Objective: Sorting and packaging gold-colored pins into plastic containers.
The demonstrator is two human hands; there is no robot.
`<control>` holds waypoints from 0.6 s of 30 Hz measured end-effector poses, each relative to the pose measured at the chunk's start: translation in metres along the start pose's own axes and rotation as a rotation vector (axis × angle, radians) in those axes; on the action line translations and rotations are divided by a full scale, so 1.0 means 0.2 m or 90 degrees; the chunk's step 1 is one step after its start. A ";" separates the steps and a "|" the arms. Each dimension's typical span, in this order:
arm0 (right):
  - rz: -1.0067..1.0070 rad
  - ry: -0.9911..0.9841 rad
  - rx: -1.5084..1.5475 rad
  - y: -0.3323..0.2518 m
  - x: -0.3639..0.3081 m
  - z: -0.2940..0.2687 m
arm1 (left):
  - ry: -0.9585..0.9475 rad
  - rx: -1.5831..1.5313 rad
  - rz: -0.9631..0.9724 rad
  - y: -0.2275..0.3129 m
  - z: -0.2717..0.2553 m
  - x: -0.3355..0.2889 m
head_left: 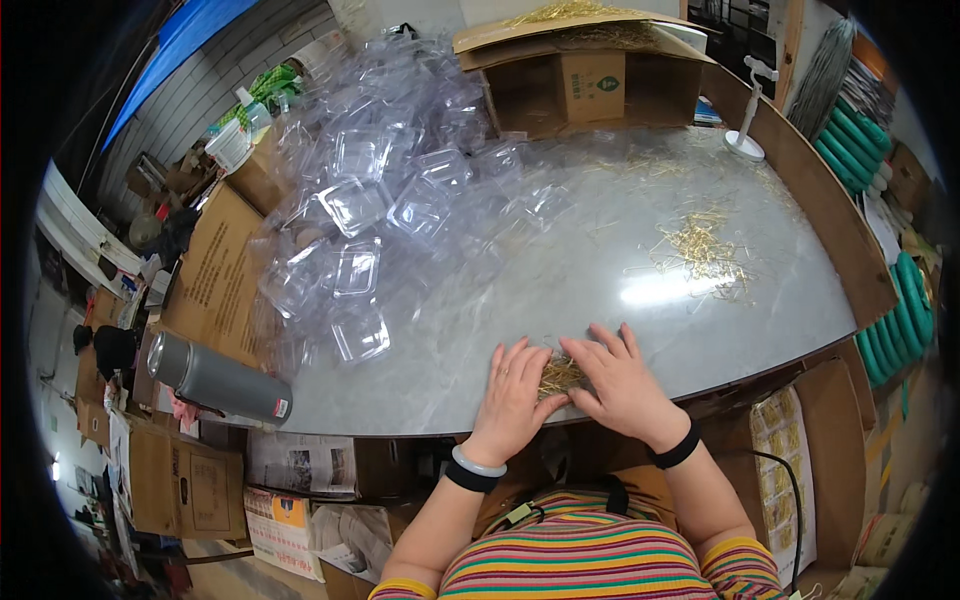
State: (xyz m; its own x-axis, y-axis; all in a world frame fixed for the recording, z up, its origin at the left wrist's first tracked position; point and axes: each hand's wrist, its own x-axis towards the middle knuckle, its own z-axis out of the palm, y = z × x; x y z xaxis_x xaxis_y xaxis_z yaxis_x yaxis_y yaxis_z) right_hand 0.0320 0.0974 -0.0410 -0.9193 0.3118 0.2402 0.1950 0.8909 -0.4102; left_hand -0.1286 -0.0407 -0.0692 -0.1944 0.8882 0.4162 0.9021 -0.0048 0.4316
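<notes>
A: Where is the gold wire bundle (560, 376)?
B: At the lower centre of the frame, near the front edge of the grey surface (480, 310), between the left hand (512, 395) and the right hand (625, 392).

A: How is the grip?
B: Both hands are curved around the bundle from either side, thumbs toward the front edge, fingers a little spread. I cannot tell whether either is pinching it firmly or only cupping it.

A: How far along does it look?
B: Partway, I'd judge. That one bundle is drawn together, though I can't see how evenly the wires lie under the fingers.

A: And what is left?
B: Plenty, it seems. A loose gold wire pile (703, 245) lies tangled right of centre, with strays scattered above it, and more gold wire (565, 12) sits on the cardboard box at the top of the frame.

A: The clear plastic containers (360, 210)?
B: Heaped at the upper left, well apart from the hands. Those I can make out look unfilled.

A: Anything that looks finished?
B: Possibly the packed gold pieces (780, 460) at the lower right; their contents are too small to make out.
</notes>
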 end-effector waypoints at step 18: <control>-0.032 0.132 0.312 -0.09 0.01 0.18 | -0.044 -0.048 -0.029 -0.03 0.02 -0.01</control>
State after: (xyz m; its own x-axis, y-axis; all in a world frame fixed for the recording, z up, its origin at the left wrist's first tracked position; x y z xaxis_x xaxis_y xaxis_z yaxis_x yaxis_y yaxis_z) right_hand 0.0139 0.0707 -0.0659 -0.8273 0.3748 0.4184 -0.0762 0.6631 -0.7446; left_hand -0.1319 -0.0403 -0.0746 -0.2058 0.9176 0.3401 0.8605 0.0042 0.5095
